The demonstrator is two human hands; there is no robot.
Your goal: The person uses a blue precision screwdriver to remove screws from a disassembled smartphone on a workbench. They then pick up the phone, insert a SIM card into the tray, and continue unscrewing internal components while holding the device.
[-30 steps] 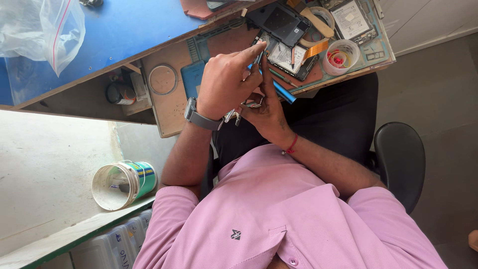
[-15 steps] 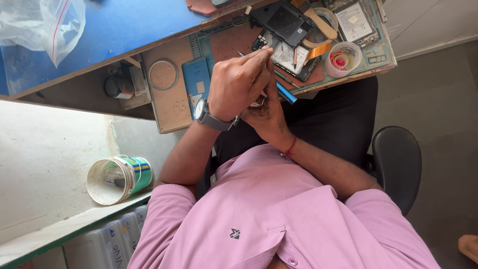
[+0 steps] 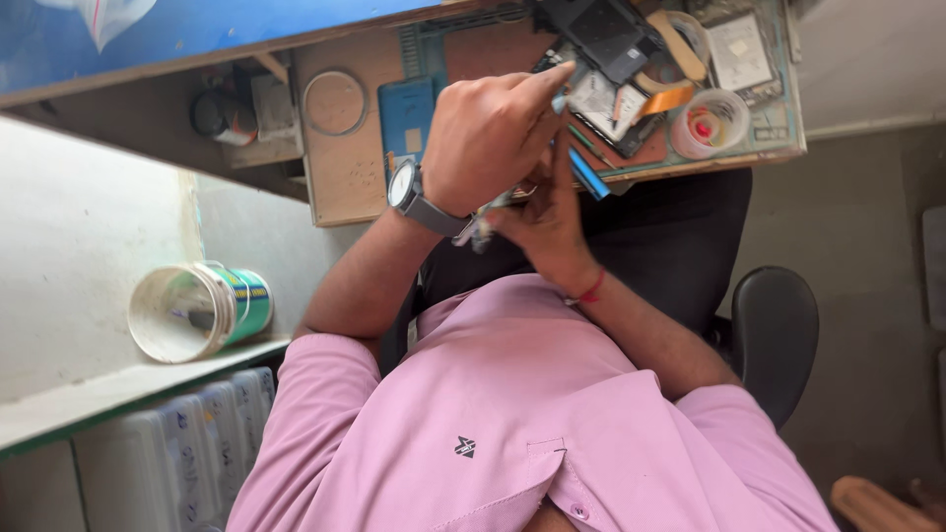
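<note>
Head view: left hand [image 3: 488,143], wristwatch on, and right hand [image 3: 552,222] clamped together at the table [image 3: 345,167] edge on a small metallic part [image 3: 483,222], mostly hidden, probably light, stiff and fragile, best pinched by its edges.

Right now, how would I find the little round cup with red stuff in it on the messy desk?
Start at the wooden work tray sticking out from under the blue desk. Go to its far end, past the person's hands, near the grey floor. There sits the small clear round plastic cup, beside the amber tape roll; it alone has red bits inside.
</note>
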